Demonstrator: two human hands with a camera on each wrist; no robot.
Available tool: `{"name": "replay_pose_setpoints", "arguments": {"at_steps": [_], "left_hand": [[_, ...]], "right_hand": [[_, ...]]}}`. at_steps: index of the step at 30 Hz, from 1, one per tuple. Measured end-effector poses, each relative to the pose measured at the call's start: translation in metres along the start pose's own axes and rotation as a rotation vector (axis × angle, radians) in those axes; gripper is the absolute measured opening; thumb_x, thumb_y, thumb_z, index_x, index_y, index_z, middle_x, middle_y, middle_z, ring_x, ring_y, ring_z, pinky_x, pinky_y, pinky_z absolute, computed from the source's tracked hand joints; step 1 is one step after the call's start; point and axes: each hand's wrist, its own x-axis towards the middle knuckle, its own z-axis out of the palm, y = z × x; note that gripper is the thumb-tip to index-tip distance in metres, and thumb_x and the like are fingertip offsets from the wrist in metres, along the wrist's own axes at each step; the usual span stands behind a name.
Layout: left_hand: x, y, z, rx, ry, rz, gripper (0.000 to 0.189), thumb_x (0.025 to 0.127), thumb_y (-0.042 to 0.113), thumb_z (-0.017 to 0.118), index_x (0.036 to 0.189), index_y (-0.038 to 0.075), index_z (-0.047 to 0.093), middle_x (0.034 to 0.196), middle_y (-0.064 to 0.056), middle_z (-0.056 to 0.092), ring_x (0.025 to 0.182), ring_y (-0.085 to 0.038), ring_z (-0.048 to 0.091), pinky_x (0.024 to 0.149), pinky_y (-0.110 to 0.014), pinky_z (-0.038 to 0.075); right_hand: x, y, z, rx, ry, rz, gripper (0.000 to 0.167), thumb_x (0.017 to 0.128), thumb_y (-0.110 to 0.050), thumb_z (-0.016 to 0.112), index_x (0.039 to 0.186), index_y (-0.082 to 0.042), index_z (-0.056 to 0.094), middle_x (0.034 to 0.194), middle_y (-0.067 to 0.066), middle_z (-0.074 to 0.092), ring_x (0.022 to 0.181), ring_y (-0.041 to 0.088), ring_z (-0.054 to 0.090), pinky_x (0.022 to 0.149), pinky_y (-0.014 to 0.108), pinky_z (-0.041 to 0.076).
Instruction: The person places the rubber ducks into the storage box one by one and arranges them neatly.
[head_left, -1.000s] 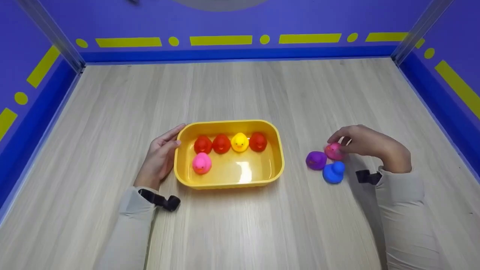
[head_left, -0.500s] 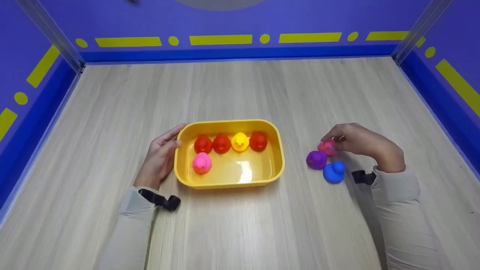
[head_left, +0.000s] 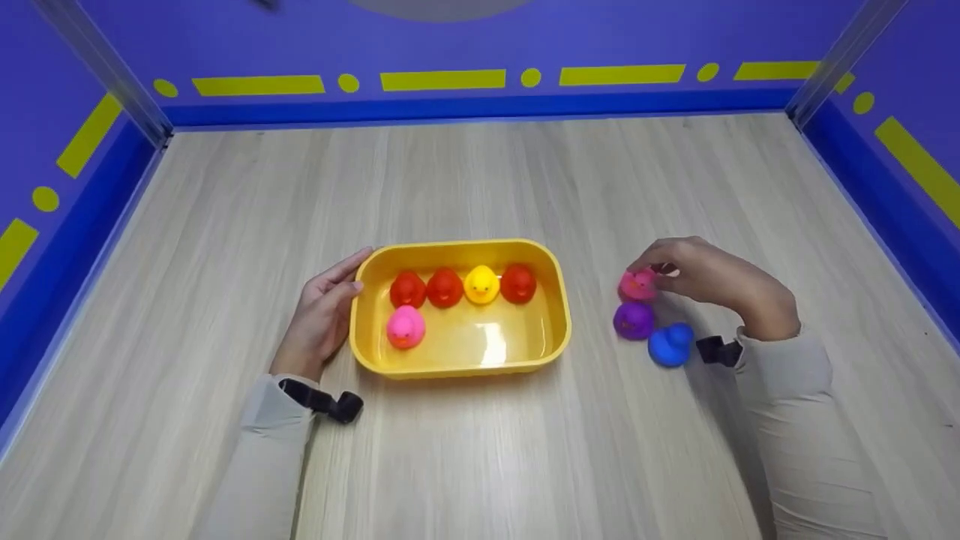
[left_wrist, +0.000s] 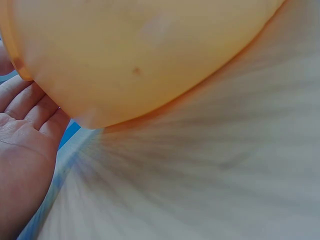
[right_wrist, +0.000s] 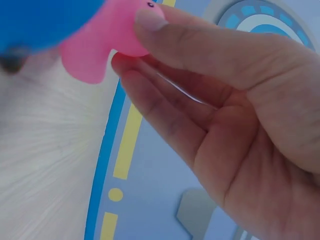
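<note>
My left hand point(head_left: 319, 319) holds the left end of a yellow plastic tub point(head_left: 461, 371), thumb at the rim and fingers along the outer wall. In the left wrist view the tub's side point(left_wrist: 150, 65) fills the top, beside the palm point(left_wrist: 25, 160). To the right of the tub, my right hand point(head_left: 720, 277) pinches a pink rubber duck point(head_left: 637, 285) by the head between thumb and fingers. Just below that duck sits a purple rubber duck point(head_left: 634, 321). A blue rubber duck point(head_left: 670, 346) is at its lower right. In the right wrist view the blue duck point(right_wrist: 45, 25) partly covers the pink one point(right_wrist: 90, 55).
Inside the tub, red ducks point(head_left: 445, 288) and a yellow duck point(head_left: 481, 285) form a back row, with another pink duck point(head_left: 406, 328) in front at left. The wood-look table point(head_left: 480, 180) is bounded by blue-purple walls point(head_left: 450, 45) at the back and sides.
My right hand has moved left and slightly away from me with the pink duck, from above the blue duck to behind the purple one. The left hand and tub have stayed in place.
</note>
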Motion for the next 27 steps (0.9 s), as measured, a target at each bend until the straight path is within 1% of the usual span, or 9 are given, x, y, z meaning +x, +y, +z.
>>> {"name": "replay_pose_setpoints", "arguments": {"at_steps": [5,10,15,22,27], "left_hand": [[0.000,-0.001,0.000,-0.002,0.001,0.006,0.052,0.090,-0.008,0.043,0.143,-0.008,0.037,0.128,0.002,0.062,0.126,-0.013,0.053,0.107,-0.028,0.041],[0.000,0.000,0.000,-0.001,0.004,0.005,0.052,0.090,-0.008,0.043,0.142,-0.008,0.037,0.128,0.002,0.062,0.125,-0.013,0.053,0.107,-0.028,0.042],[-0.001,0.000,0.000,0.005,0.000,-0.006,0.053,0.091,-0.007,0.043,0.143,-0.007,0.037,0.131,0.001,0.059,0.127,-0.013,0.051,0.108,-0.027,0.041],[0.000,0.000,0.000,0.015,0.007,-0.015,0.053,0.090,-0.008,0.042,0.143,-0.007,0.037,0.134,0.000,0.056,0.129,-0.012,0.049,0.109,-0.026,0.040],[0.001,0.000,0.000,0.027,0.014,-0.012,0.054,0.090,-0.008,0.043,0.143,-0.008,0.036,0.132,0.001,0.058,0.128,-0.010,0.049,0.109,-0.025,0.039]], "right_hand": [[0.007,-0.007,-0.002,-0.010,0.023,-0.050,0.027,0.083,0.005,0.068,0.108,-0.003,0.072,0.103,0.009,0.071,0.095,0.026,0.066,0.085,0.042,0.057],[0.013,-0.016,-0.005,-0.029,0.029,-0.093,0.027,0.082,0.005,0.068,0.108,-0.004,0.072,0.102,0.008,0.071,0.095,0.024,0.066,0.084,0.041,0.058],[0.018,-0.025,-0.009,-0.037,0.035,-0.149,0.025,0.083,0.003,0.068,0.106,-0.004,0.072,0.101,0.007,0.071,0.094,0.023,0.066,0.082,0.039,0.058],[0.028,-0.040,-0.014,-0.065,0.051,-0.189,0.023,0.084,0.003,0.068,0.105,-0.005,0.072,0.102,0.007,0.070,0.095,0.023,0.066,0.083,0.039,0.058],[0.034,-0.054,-0.019,-0.066,0.062,-0.220,0.023,0.084,0.001,0.068,0.106,-0.006,0.071,0.104,0.004,0.069,0.096,0.020,0.065,0.082,0.036,0.058]]}}
